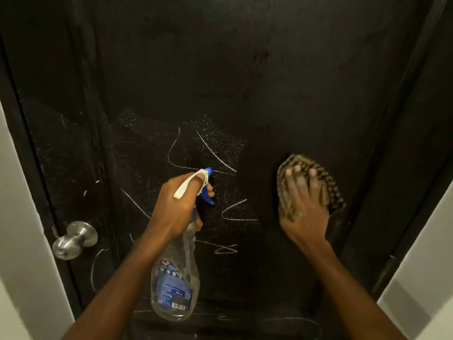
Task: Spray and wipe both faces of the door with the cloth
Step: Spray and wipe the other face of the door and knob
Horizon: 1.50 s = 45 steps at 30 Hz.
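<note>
A black door (245,69) fills the view, marked with white chalk scribbles and a patch of fine spray droplets around its middle. My left hand (176,207) grips the neck of a clear spray bottle (174,285) with a white and blue trigger head, its nozzle aimed at the door and a finger on the trigger. My right hand (304,209) presses a checked brown cloth (326,182) flat against the door to the right of the scribbles, fingers spread and pointing upward.
A round silver doorknob (73,239) sticks out at the door's left edge. White wall (19,217) borders the dark frame on the left, and white wall (421,266) borders it on the right. More chalk lines run along the door's bottom.
</note>
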{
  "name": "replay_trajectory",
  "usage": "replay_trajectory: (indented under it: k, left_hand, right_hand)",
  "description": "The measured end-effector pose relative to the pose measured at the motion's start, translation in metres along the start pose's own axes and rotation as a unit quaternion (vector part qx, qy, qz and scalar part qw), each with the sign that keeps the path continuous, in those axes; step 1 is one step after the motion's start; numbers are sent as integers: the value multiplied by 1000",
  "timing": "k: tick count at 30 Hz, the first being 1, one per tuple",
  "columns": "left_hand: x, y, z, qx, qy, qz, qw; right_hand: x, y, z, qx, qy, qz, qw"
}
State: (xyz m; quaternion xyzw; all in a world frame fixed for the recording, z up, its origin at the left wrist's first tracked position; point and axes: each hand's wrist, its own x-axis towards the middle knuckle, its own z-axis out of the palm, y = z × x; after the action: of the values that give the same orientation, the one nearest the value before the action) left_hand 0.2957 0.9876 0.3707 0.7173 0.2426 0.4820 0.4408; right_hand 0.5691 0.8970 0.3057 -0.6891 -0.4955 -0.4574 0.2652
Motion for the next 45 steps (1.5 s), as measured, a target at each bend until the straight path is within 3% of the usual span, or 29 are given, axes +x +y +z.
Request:
replay_trajectory:
  k: [2,5,9,13,19,26,28,31,34,36,41,45]
  left_hand:
    - [2,-1,1,-10,-16,0,1000]
    - [6,-6,0,-26,-16,3,1000]
    - [12,-14,-4,-51,4,3,999]
    - [15,-15,2,-39,-11,10,999]
    - [12,-5,13,8,-40,10,999]
    - [3,7,-1,53,19,-11,998]
    - [-2,8,-10,53,53,-2,997]
    - [-8,7,-22,25,110,6,994]
    - [-12,6,-33,23,135,12,991]
    - [-10,4,-41,24,124,4,992]
    - [2,0,-64,30,71,-5,997]
    - [14,-1,-89,25,48,-4,999]
  right_hand:
    - [42,-16,-15,6,62,75,995]
    - [87,-50,-22,13,85,105,991]
    - [72,-78,-6,2,46,5,999]
    - [5,-56,20,-1,-29,-112,993]
    - [4,-30,9,54,69,83,993]
    - [85,-74,-22,88,102,166,977]
    - [104,-93,-26,81,81,134,984]
    - [110,-118,-19,39,28,7,999]
    - [83,-130,2,21,-53,-139,989]
    - [50,-125,16,16,-93,-172,981]
    - [2,-82,23,12,-42,-27,999]
    - [57,-103,6,26,58,116,991]
